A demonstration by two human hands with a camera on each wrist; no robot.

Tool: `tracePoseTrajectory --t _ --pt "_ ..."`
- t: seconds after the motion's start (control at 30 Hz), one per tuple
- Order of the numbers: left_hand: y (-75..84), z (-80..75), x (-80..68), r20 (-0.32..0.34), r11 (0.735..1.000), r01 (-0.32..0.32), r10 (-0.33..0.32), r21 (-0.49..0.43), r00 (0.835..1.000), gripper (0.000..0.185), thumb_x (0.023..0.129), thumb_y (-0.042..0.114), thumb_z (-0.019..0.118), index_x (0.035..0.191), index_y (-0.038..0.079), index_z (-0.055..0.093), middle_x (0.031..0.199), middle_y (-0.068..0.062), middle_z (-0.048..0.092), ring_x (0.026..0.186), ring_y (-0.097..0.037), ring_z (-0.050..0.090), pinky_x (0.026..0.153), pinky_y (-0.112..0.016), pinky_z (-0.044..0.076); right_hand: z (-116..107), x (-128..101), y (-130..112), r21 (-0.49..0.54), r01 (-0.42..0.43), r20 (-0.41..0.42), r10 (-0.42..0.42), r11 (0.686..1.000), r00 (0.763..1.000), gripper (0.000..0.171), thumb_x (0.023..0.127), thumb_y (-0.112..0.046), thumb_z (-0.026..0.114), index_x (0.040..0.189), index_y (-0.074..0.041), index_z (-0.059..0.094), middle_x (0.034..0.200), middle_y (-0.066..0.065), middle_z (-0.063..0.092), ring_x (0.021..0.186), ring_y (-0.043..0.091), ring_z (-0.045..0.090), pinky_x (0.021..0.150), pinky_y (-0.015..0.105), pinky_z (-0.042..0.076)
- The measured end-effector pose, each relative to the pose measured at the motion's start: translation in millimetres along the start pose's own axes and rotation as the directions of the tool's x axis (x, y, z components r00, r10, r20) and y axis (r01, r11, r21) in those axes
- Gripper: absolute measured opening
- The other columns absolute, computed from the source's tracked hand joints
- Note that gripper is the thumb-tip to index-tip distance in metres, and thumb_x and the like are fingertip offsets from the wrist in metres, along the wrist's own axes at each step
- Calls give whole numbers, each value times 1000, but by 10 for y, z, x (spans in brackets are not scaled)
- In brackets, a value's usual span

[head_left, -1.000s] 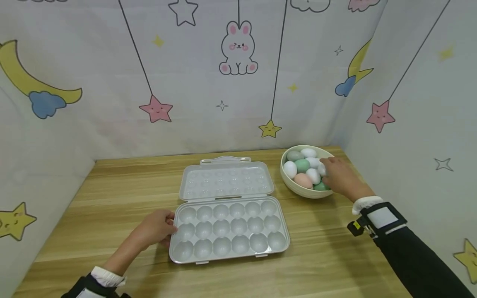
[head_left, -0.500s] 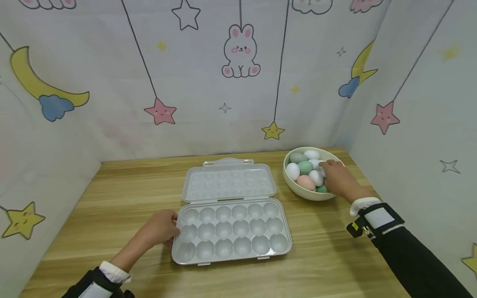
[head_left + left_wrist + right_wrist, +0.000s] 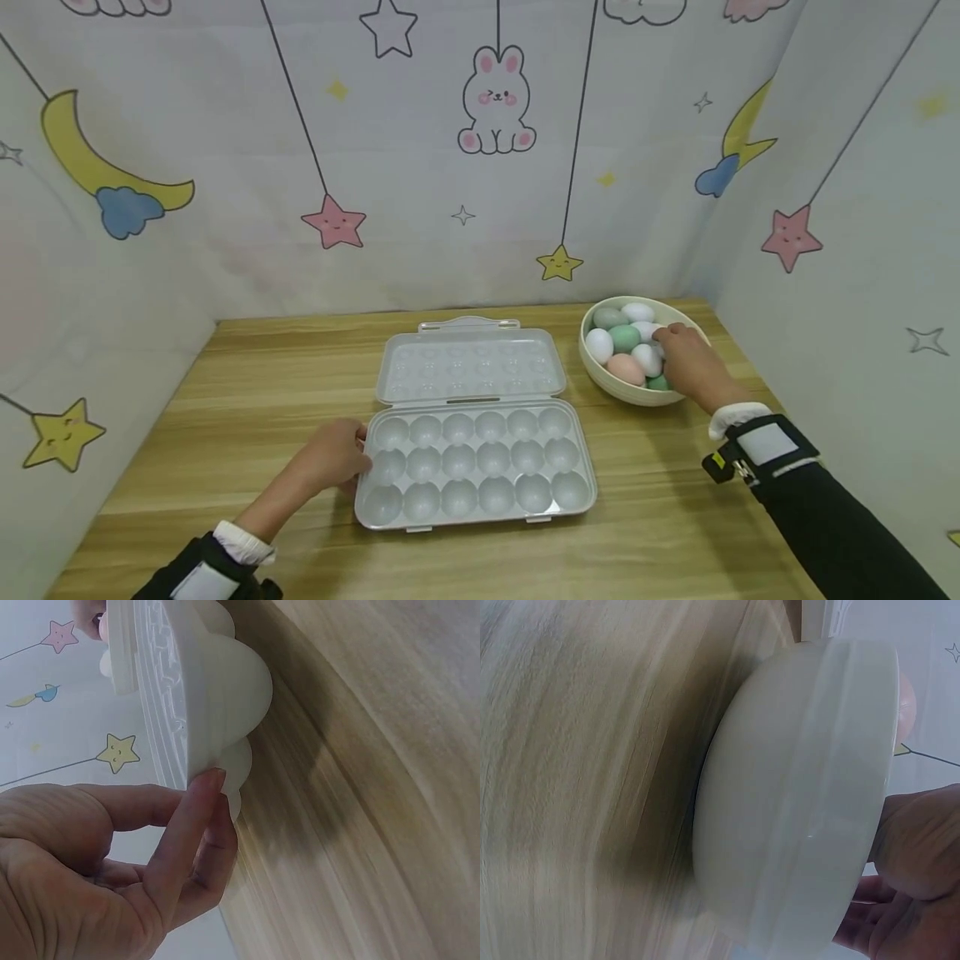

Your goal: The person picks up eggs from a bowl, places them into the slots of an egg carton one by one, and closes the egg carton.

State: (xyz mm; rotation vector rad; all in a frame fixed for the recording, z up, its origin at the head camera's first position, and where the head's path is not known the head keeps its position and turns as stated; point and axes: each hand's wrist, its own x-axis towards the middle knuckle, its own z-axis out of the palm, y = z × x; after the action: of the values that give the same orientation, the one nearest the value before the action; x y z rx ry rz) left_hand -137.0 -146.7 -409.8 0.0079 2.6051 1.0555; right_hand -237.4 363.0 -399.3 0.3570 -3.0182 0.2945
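Observation:
In the head view my left hand [image 3: 335, 457] holds the left edge of a translucent plastic egg tray [image 3: 472, 467], whose cups hold nothing. The left wrist view shows the thumb and fingers pinching the rim of the egg tray [image 3: 180, 697], its rounded cups bulging underneath. The tray's lid [image 3: 471, 367] lies folded back behind it. At the right, my right hand [image 3: 692, 365] reaches over the rim of a cream bowl [image 3: 630, 393], fingers curled around a mostly hidden white egg [image 3: 657, 348]. In the right wrist view the bowl's wall [image 3: 795, 810] covers the fingertips.
Several eggs fill the bowl, among them a pink egg [image 3: 626, 368], a green egg [image 3: 625, 337] and a grey-green egg [image 3: 609, 318]. The wooden table [image 3: 292, 367] meets a wall cloth [image 3: 420, 267] printed with stars, moons and a rabbit.
The head view has shifted slightly, so everything appears a little further right. My left hand keeps its hold on the tray, and my right hand stays in the bowl with little movement.

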Motion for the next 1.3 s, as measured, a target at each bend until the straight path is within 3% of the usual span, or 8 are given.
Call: tracePoseTrajectory --t 0.17,0.37,0.5,0.7,1.0,1.3 --pt "-17 5 -2 -1 1000 -4 4 -14 1000 30 80 -11 65 109 -17 60 84 -14 63 59 -23 68 50 -33 62 4 -1 20 13 11 -37 -11 1000 999 37 86 11 53 122 19 59 119 40 52 109 54 55 97 65 49" --pt "-29 -11 -15 36 992 10 -6 -123 999 35 82 -12 65 115 -20 57 90 -18 65 67 -24 68 54 -37 64 -59 -39 17 85 -15 -54 20 996 998 44 87 7 56 129 21 53 122 43 47 107 54 53 91 66 51" --pt "-50 -11 -19 48 986 17 -9 -167 999 37 84 -11 64 118 -21 55 93 -20 65 72 -25 69 56 -40 65 -150 -104 -73 161 7 -127 14 987 992 45 86 9 57 130 20 53 123 42 45 106 52 50 86 65 51" --pt "-80 -19 -16 41 989 14 -8 -150 999 37 85 -11 65 119 -20 55 95 -20 64 73 -25 68 56 -39 65 -320 -182 -309 180 94 -255 -46 979 966 44 85 9 59 128 17 58 123 37 50 109 48 48 84 61 48" --pt "-35 -22 -39 47 988 17 -10 -152 999 36 87 -12 64 120 -21 54 94 -20 62 72 -24 68 57 -39 65 -668 -332 -720 210 140 -289 -75 968 954 41 84 2 62 125 7 66 124 28 57 109 43 53 85 56 50" --pt "-12 -9 -50 42 990 24 -18 -141 999 35 86 -13 63 119 -21 54 94 -20 62 72 -25 68 57 -39 65 -713 -420 -1091 269 195 -222 -137 943 966 39 86 -1 65 124 6 67 124 27 57 104 40 57 83 53 54"
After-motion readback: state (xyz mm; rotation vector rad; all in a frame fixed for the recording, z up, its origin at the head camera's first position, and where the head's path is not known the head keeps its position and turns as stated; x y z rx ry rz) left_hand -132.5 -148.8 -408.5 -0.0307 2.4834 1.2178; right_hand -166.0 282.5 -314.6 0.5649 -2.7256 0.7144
